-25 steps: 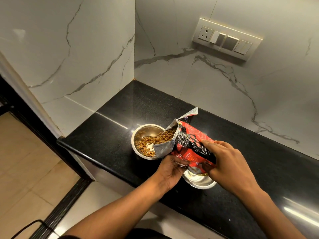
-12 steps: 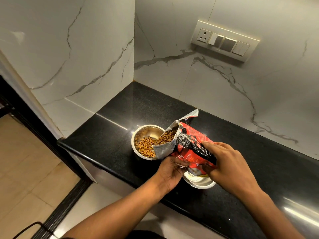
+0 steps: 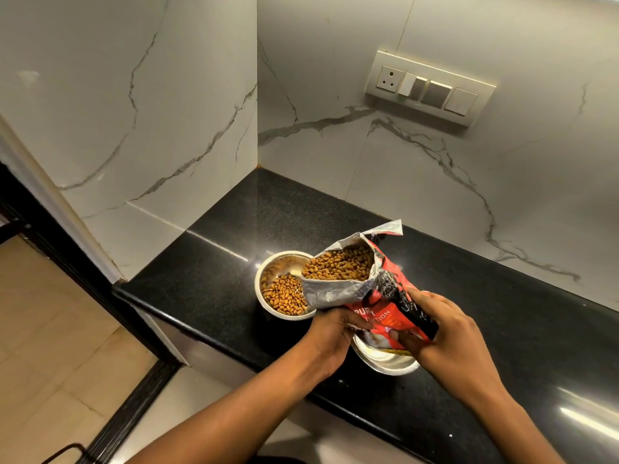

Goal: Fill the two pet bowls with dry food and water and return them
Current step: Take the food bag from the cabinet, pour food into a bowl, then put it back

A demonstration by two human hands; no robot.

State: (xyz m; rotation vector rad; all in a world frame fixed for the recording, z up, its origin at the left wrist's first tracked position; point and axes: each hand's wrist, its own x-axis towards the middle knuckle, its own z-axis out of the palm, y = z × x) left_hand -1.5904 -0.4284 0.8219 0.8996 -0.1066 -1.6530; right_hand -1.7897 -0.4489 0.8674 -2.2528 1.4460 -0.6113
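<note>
A steel bowl [image 3: 268,270] stands on the black counter [image 3: 214,262] with brown kibble [image 3: 284,296] heaped in it. A red food bag [image 3: 385,289] with silver lining is tilted, its open mouth over the bowl's right rim and full of kibble. My left hand [image 3: 331,336] grips the bag from below. My right hand [image 3: 445,336] grips its lower end from the right. A second steel bowl [image 3: 388,363] sits under the bag and hands, mostly hidden; its contents cannot be seen.
White marble walls meet in a corner behind the counter. A switch panel [image 3: 428,87] with a socket is on the right wall. The counter's front edge [image 3: 187,316] drops to a tiled floor [image 3: 50,346] at the left.
The bag has tipped back a little and its mouth shows more kibble inside. The pile in the bowl has grown slightly. Both hands keep their grip.
</note>
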